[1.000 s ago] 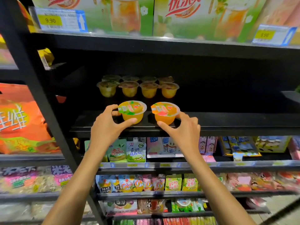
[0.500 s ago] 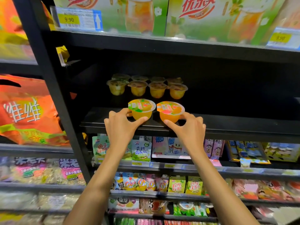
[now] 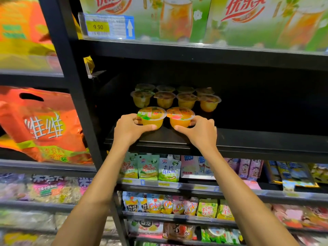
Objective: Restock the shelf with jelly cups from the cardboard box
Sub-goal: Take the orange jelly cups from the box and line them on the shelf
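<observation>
Two orange jelly cups stand side by side on the black shelf (image 3: 248, 141), near its front. My left hand (image 3: 128, 129) grips the left jelly cup (image 3: 152, 116), which has a green and orange lid. My right hand (image 3: 201, 133) grips the right jelly cup (image 3: 180, 117), thumb under its side. Behind them, several more jelly cups (image 3: 175, 99) sit in two rows deeper on the same shelf. The cardboard box is out of view.
The shelf's right part (image 3: 266, 107) is dark and bare. A black upright post (image 3: 71, 82) borders the shelf on the left. Green drink cartons (image 3: 177, 16) and a price tag (image 3: 108, 27) sit above. Snack pouches (image 3: 156, 168) fill the lower shelves. An orange bag (image 3: 42, 125) hangs left.
Both hands have pushed their cups further back along the shelf, closer to the rows behind. The camera has shifted left and nearer.
</observation>
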